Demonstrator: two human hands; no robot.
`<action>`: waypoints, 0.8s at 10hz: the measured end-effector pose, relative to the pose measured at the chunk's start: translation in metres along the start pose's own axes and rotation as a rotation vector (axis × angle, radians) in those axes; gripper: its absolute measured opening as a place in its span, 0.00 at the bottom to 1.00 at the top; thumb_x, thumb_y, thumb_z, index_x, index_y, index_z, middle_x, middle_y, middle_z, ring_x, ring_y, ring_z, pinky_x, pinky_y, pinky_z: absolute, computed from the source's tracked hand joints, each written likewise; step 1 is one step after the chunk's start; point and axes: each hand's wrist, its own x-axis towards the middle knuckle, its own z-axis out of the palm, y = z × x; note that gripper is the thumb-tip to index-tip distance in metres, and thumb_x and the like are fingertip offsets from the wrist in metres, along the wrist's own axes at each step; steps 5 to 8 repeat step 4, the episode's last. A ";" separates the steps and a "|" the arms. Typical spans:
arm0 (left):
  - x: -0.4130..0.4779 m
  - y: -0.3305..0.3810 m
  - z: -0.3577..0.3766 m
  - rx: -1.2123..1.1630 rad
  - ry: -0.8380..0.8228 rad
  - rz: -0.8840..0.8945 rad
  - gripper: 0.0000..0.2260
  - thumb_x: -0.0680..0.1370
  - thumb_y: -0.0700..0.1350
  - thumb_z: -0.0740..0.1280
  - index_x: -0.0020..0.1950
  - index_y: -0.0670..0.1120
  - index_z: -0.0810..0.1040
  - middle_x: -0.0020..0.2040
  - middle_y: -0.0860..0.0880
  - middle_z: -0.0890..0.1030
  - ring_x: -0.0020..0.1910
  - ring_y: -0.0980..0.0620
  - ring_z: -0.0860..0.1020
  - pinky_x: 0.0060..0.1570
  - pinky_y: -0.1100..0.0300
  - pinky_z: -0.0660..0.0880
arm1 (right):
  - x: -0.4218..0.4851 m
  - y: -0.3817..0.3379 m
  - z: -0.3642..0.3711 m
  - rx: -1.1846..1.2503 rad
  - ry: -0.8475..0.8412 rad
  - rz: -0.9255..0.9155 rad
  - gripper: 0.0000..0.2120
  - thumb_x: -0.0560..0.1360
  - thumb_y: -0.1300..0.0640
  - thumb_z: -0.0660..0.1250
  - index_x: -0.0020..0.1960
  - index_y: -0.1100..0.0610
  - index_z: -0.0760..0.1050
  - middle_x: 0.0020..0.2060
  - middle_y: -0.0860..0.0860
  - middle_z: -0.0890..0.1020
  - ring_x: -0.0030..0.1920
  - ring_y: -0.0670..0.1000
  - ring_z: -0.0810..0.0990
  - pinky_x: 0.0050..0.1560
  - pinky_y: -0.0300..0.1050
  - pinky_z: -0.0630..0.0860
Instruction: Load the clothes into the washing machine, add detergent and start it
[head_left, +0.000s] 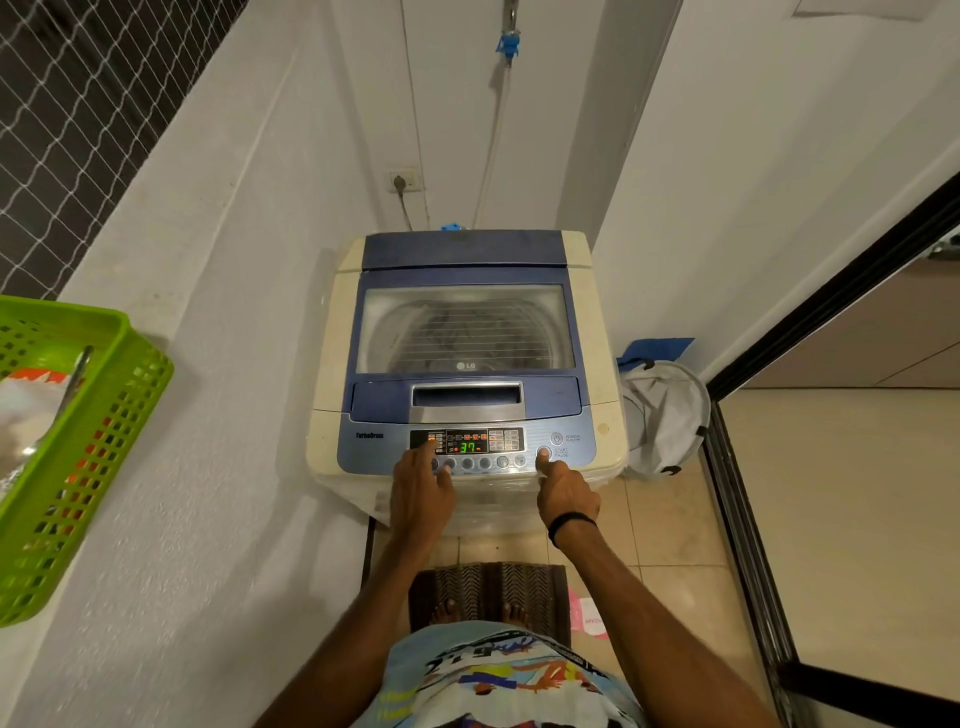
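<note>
A top-loading washing machine (467, 249) with a blue lid stands against the wall. Its lid (566, 395) is down, and clothes show dimly in the drum through the lid's window (465, 327). The panel display (467, 447) is lit and reads 37. My right hand (566, 493) points its index finger onto the start/pause button (544, 453), the other fingers curled in. My left hand (421, 491) rests on the left of the panel, its fingertips on the row of round buttons.
A green plastic basket (78, 441) sits on the ledge at left and holds a bag and a metal spoon. A grey laundry bag (665, 415) slumps on the floor right of the machine. I stand on a dark mat (491, 587). A black-framed sliding door (753, 519) runs along the right.
</note>
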 end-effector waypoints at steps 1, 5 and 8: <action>-0.002 0.010 0.002 -0.002 -0.002 0.033 0.17 0.79 0.43 0.67 0.68 0.45 0.74 0.59 0.45 0.78 0.59 0.47 0.76 0.52 0.59 0.73 | -0.002 0.001 -0.007 -0.006 -0.063 -0.030 0.18 0.83 0.49 0.52 0.72 0.46 0.66 0.58 0.55 0.81 0.56 0.58 0.80 0.53 0.51 0.73; -0.011 0.008 0.002 -0.059 0.078 0.054 0.16 0.79 0.43 0.66 0.67 0.46 0.74 0.59 0.45 0.79 0.59 0.46 0.76 0.55 0.55 0.75 | -0.027 0.010 -0.019 -0.016 0.032 -0.152 0.26 0.80 0.47 0.61 0.76 0.42 0.59 0.56 0.55 0.82 0.55 0.57 0.80 0.51 0.49 0.77; -0.011 0.008 0.002 -0.059 0.078 0.054 0.16 0.79 0.43 0.66 0.67 0.46 0.74 0.59 0.45 0.79 0.59 0.46 0.76 0.55 0.55 0.75 | -0.027 0.010 -0.019 -0.016 0.032 -0.152 0.26 0.80 0.47 0.61 0.76 0.42 0.59 0.56 0.55 0.82 0.55 0.57 0.80 0.51 0.49 0.77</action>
